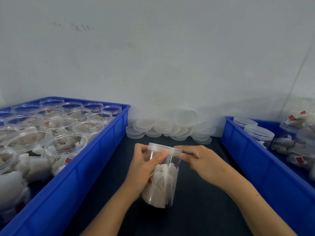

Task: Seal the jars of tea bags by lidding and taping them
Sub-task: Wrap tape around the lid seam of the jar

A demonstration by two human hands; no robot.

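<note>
Left hand (pixel 143 169) fingers wrapped round the clear jar (pixel 160 181), thumb up against the lid (pixel 164 149); right hand (pixel 202 160) fingers pinching the lid's rim. Lidding step, seemingly near seated; calls for tightening, then tape. Held tilted above the dark worktop (pixel 196 210), between two blue crates (pixel 102 159).

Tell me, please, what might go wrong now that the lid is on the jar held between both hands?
1. The left hand holds the clear jar tilted above the dark table; the smooth plastic could slip from it.
2. The right hand pinches the lid only at its rim, so the lid might seat crooked.
3. No tape shows, so reaching for some could leave the jar in one hand.
</note>
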